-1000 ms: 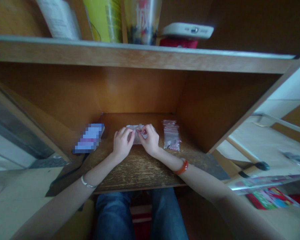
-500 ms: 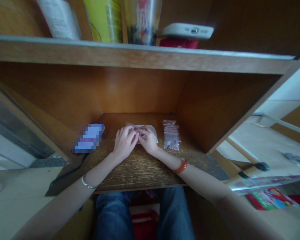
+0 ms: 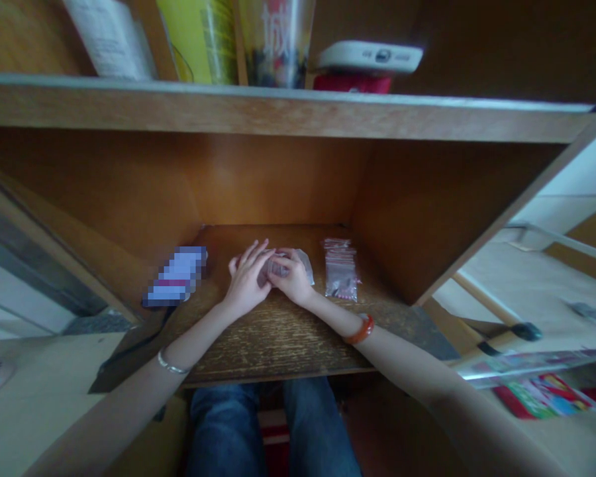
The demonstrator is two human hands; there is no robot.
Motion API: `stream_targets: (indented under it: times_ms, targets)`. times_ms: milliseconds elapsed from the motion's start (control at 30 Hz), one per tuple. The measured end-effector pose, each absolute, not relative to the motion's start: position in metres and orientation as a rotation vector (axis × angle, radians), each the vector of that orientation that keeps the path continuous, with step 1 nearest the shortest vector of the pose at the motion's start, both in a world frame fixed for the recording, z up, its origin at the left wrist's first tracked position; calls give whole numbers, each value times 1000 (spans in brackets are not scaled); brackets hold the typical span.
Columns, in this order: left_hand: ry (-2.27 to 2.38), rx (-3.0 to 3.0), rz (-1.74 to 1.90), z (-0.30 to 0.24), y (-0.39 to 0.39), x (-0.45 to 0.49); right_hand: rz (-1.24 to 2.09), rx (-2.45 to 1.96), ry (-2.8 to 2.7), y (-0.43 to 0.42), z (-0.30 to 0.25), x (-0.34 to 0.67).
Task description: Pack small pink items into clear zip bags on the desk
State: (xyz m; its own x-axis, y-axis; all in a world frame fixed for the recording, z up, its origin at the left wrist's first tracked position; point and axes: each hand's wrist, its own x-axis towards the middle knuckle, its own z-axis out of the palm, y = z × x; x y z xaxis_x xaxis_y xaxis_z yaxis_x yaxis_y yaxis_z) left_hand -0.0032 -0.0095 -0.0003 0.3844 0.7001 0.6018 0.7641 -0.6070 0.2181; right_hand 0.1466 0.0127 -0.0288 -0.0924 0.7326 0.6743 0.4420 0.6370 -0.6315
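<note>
My left hand and my right hand meet over the desk, close to each other. Between them is a small clear plastic bag, partly covered by the fingers. My right hand pinches it between thumb and fingers. At its left edge, my left thumb and a fingertip grip it while the other fingers are raised and spread. What the bag contains is too small to tell. Under and beyond my right hand lies a whitish, translucent sheet. Several overlapping small zip bags lie in a row to the right.
A phone with a blurred screen leans at the left on the wooden desk. Side walls enclose the desk. Overhead, a shelf holds a yellow container, a printed cup and a white device.
My left fingers have lifted and spread away from the right fingertips, and more of the plastic bag shows between my hands. The leg on the right has shifted left.
</note>
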Motion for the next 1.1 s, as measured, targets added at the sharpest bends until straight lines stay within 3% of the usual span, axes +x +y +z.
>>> stream_targets:
  times_ms: [200,533,867,1100]
  targets:
    - [-1373,-2516,-1120,-3,-5,-5,459,-910,-1657,13,-23,148]
    - [-1417,-2425,-1136,-4,-5,-6,404,-990,-1666,7,-14,149]
    - [-1612,-2251,-1105,-8,-2,-8,-37,-1518,-2155,9,-13,163]
    - [-1654,-2337,-888,-17,5,-12,-90,-1496,-2313,6,-10,165]
